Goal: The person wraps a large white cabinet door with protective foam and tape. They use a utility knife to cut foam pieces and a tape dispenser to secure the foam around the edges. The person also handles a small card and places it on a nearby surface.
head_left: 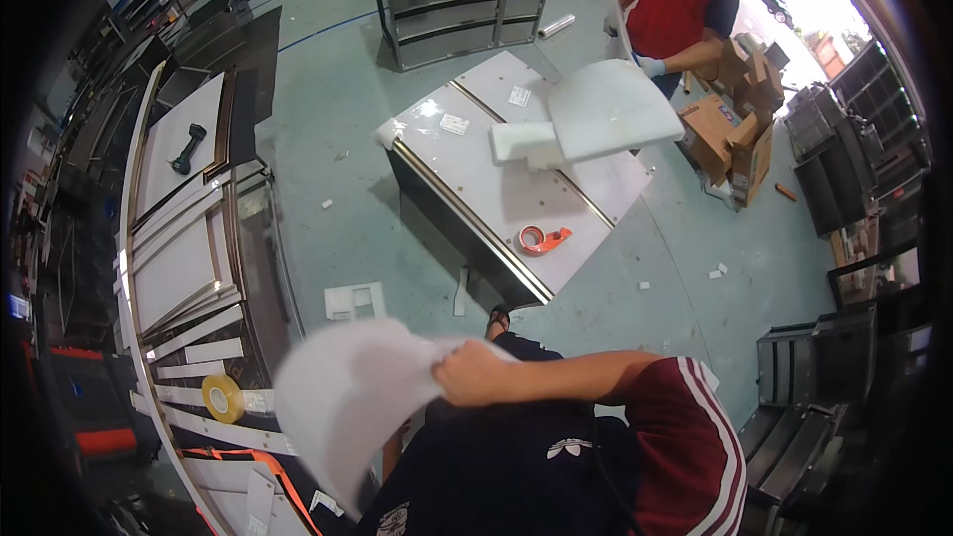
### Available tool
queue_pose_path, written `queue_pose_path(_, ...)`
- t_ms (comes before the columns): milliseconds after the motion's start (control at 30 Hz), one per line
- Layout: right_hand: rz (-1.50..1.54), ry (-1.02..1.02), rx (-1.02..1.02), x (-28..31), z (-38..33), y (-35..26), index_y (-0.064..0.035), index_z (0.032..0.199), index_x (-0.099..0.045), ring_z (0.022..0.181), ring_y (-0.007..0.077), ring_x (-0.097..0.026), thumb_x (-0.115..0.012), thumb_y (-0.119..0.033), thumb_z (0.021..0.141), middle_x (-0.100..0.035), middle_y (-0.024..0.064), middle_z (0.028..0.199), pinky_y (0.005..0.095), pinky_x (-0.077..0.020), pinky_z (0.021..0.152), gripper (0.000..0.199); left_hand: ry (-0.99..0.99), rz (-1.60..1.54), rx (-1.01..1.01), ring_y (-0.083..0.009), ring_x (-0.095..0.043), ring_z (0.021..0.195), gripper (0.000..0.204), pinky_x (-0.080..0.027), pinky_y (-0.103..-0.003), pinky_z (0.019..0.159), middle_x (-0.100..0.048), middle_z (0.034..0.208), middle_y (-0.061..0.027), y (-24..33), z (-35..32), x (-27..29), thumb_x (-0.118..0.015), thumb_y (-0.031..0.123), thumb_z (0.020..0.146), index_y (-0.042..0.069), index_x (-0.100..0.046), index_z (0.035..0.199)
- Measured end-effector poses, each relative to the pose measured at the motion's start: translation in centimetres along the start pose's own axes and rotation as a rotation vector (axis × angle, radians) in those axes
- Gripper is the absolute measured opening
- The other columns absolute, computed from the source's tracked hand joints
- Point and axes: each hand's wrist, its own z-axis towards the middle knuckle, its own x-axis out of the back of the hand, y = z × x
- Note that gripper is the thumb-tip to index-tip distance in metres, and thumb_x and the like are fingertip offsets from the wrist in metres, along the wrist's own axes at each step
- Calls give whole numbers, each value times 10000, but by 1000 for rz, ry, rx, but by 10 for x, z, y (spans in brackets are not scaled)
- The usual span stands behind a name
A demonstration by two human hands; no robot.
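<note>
A limp white foam sheet hangs bent in front of my body on the left. My right hand is closed on its right edge, with the forearm crossing from the right. Only a sliver of my left arm shows below the sheet; the left hand is hidden behind it. Ahead of me lies a dark cabinet with a white panel facing up. On that panel rest a white foam block, a large curved foam sheet and an orange tape dispenser.
A long bench on the left holds white strips, a cordless drill and a yellow tape roll. A person in a red shirt stands beyond the cabinet, near cardboard boxes. White scraps lie on the floor.
</note>
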Motion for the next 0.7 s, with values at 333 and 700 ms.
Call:
queue_pose_path(333,1693,416,-747,20,-5,384,128,1389,-466,1146,304,-671,-667,-355,950,-621,255,1303,404,-574,929,683,129,82,-82,-346,-685,983,568,-553,-460,818,-665,1154,-247,26,-44,-28,-421,456,1064,-32,-462,1353)
queue_pose_path(700,1926,992,-728,-71,41,469,92,1426,-436,1224,317,-630,-653,-321,1008,-590,231,1367,447,-552,1009,627,136,439,-25,-321,-678,831,436,-541,-419,703,-668,1021,-218,85,1,1,-488,389,1048,-18,-526,1199)
